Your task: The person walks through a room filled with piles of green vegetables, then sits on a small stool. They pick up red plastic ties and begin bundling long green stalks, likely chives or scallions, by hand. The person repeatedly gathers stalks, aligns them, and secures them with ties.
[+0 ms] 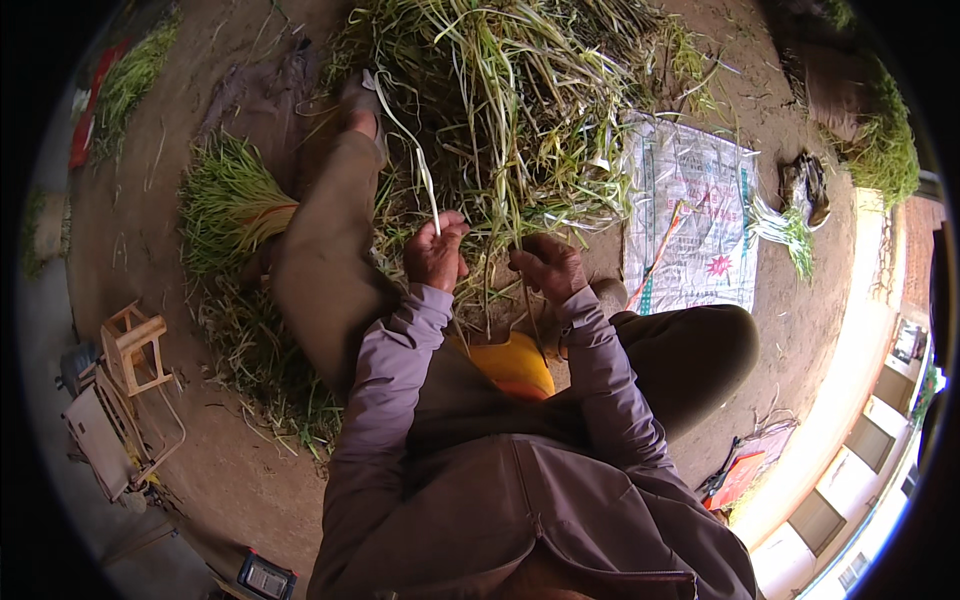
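My left hand (438, 253) grips the lower end of a slender white plant stalk (425, 176) between thumb and fingers. The stalk runs up and away past my shoe. My right hand (551, 268) pinches thin, limp leaf strands (516, 202) that trail from the heap and hang below the fingers. Both hands are above my spread legs, a short gap apart. Before me lies a large heap of tangled green and straw-coloured stalks and leaves (495, 112). Between my thighs is a yellow-orange object (517, 365), its kind unclear.
Right of the heap lies a printed woven plastic sack (694, 180) with an orange strip (658, 259) on it. Beyond it is a small white-stemmed bunch (786, 231). A banded green bundle (229, 206) lies beside my left leg. A wooden stool (136, 349) and a folding chair (101, 435) stand left.
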The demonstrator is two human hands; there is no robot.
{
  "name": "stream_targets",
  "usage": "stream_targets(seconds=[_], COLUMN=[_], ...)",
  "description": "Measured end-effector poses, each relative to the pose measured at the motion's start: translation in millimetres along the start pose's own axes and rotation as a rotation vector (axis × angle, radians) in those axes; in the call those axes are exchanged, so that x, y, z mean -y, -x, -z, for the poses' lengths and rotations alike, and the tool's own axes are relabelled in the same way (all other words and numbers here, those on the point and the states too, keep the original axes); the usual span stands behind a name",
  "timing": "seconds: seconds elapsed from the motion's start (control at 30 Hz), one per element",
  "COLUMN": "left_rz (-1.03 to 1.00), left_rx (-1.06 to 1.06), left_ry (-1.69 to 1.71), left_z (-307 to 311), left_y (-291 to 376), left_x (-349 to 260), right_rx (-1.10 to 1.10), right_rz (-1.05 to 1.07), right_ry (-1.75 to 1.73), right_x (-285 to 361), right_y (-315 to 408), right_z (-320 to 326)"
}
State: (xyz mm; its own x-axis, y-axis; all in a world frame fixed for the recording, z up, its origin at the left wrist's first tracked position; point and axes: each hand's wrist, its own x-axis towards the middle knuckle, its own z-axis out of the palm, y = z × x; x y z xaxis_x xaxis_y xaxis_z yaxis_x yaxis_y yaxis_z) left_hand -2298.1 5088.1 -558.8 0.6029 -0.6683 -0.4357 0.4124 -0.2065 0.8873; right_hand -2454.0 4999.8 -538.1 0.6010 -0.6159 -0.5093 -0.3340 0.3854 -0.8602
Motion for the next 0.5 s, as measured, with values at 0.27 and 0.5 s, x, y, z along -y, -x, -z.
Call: stream_targets(seconds=[0.27, 0.5], left_rz=[0.288, 0.258], left_rx=[0.110, 0.130], left_ry=[-0.005, 0.066], left_z=[-5.4, -10.5], left_y=[14.8, 21.2], left_x=[13.3, 5.2], right_rx=[0.052, -0.131], right_rz=[0.050, 0.052], right_ry=[-0.008, 0.040], right_x=[-12.2, -11.6], right_y=[24.5, 20.1], right_z=[-21.8, -37.6])
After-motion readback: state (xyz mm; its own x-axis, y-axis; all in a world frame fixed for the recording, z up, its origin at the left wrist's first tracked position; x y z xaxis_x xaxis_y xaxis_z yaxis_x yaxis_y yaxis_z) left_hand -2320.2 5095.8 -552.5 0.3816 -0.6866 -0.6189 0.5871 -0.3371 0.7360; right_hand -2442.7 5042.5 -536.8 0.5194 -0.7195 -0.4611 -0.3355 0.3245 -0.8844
